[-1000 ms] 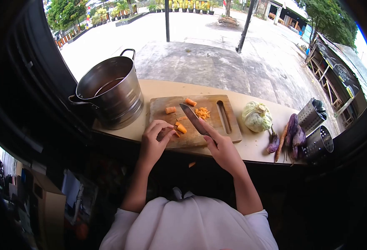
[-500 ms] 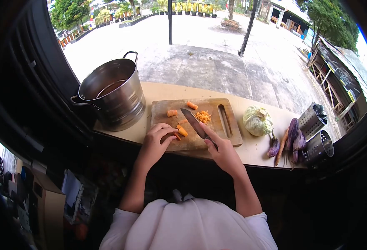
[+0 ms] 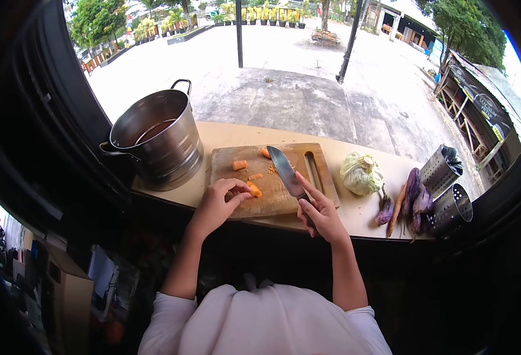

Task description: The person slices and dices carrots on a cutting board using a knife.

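On the wooden cutting board (image 3: pixel 231 164), my left hand (image 3: pixel 220 200) pinches a cut piece of carrot (image 3: pixel 254 190) near the board's front left. My right hand (image 3: pixel 319 211) is closed round the handle of a knife (image 3: pixel 285 170), whose blade points up and away over the board. Chopped carrot bits lie partly hidden behind the blade. A carrot chunk (image 3: pixel 239 165) lies at the board's upper left, a thin piece (image 3: pixel 255 176) sits below it, and another chunk (image 3: pixel 265 152) is near the knife tip.
A large metal pot (image 3: pixel 157 139) stands left of the board on the counter (image 3: pixel 254 132). To the right are a cabbage (image 3: pixel 361 174), purple eggplants (image 3: pixel 413 186) with a long carrot, and two perforated metal holders (image 3: pixel 452 210). A paved yard lies beyond.
The knife has turned more upright, its blade now covering most of the chopped bits. My right hand has moved slightly right and lower. My left fingers have closed on the carrot piece.
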A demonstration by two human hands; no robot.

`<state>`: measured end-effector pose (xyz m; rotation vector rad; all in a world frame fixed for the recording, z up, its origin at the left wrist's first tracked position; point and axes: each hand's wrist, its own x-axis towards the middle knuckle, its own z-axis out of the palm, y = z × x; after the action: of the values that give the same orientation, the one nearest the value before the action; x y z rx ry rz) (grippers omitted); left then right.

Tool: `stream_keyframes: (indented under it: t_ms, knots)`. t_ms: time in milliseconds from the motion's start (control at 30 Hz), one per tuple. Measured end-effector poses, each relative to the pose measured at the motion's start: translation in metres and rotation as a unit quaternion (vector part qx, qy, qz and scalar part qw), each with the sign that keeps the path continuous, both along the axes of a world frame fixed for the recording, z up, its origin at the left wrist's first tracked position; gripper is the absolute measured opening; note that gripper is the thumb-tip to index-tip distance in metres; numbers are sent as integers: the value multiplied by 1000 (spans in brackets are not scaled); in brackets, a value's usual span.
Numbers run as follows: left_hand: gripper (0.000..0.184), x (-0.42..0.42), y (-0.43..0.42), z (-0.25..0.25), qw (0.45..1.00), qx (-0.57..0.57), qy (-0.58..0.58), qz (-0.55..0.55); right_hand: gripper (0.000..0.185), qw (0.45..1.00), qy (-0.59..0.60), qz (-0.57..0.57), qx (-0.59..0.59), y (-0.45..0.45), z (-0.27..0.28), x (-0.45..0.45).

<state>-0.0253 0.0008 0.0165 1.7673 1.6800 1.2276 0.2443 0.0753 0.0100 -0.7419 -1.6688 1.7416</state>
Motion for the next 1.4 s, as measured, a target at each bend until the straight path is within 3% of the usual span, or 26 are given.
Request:
stream_keyframes:
  t_ms: [233,333,433,633,733,933,1300,1400]
  knots:
    - [14,-5,-11,6,1000,1,-3,15,62,1000,16,0,0,1,-3,1]
    - [12,-14,-10,4,996,35,68,-41,63,1000,16,-2,2,1,-3,0]
    - [9,-10,-6,2,998,41,20,-35,64,1000,5,-10,15,-2,-4,-2]
    - [9,-10,-5,-7,983,75,168,6,66,999,-21,-25,42,-7,-3,-4]
    - [11,-13,-5,-8,984,102,142,-45,66,998,-22,-31,39,-8,-3,-5]
    - [11,-13,-6,-4,994,58,86,-37,67,999,-18,-38,33,-9,-3,-5]
    - [9,-27,6,-4,989,57,105,-81,63,995,-56,-70,32,-17,5,-9]
    - [16,-36,12,-2,992,32,87,-83,58,955,-118,-100,251,-22,-3,-16]
